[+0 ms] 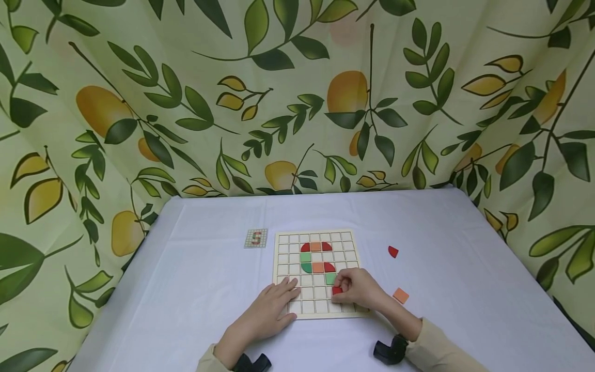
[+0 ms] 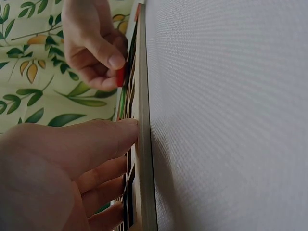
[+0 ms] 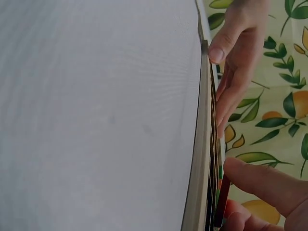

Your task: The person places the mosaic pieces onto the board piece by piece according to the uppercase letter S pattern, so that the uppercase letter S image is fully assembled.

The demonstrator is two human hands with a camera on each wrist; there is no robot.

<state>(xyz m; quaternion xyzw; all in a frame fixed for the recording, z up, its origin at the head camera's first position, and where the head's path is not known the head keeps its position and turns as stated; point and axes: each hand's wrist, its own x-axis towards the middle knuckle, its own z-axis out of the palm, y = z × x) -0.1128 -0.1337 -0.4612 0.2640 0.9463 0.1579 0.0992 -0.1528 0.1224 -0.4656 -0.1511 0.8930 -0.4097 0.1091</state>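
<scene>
A pale wooden grid board [image 1: 307,307] lies on the white cloth. On it sit red rounded pieces [image 1: 327,246], orange squares [image 1: 316,246], green squares [image 1: 330,279] and a green rounded piece [image 1: 306,268], set in a winding line. My right hand [image 1: 360,287] pinches a red piece [image 3: 222,202] between thumb and fingers, close over the cells just below the lower green square. My left hand [image 1: 269,309] rests on the board's front left corner, its fingers spread over the grid and the thumb at the front edge.
A small patterned card [image 1: 256,238] with a similar winding figure lies left of the board. To the right are a loose red rounded piece [image 1: 393,251] and a loose orange square [image 1: 401,295], the latter near the right forearm. Leaf-printed fabric [image 1: 297,103] hangs behind the table.
</scene>
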